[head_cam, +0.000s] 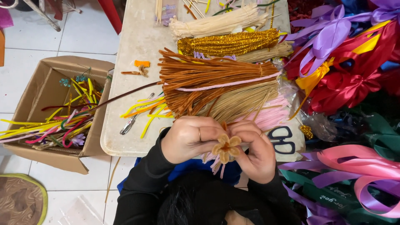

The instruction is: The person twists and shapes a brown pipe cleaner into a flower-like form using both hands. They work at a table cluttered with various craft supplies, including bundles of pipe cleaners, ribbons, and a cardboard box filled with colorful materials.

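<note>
My left hand [189,137] and my right hand [256,152] meet over the near edge of a white table [137,46], both pinching a small tan pipe-cleaner flower [226,146]. Its looped petals face up and pink and tan stem ends hang below my fingers. A ring sits on a finger of my left hand. Just beyond my hands lie bundles of pipe cleaners: rust brown [204,79], tan [246,100] and pink [273,114].
Gold glitter [229,41] and cream [216,23] bundles lie farther back. Black scissors [282,139] rest right of my hands, pliers [130,123] and yellow scraps to the left. A cardboard box [54,112] of offcuts stands on the floor at left. Ribbon bows [346,62] pile up at right.
</note>
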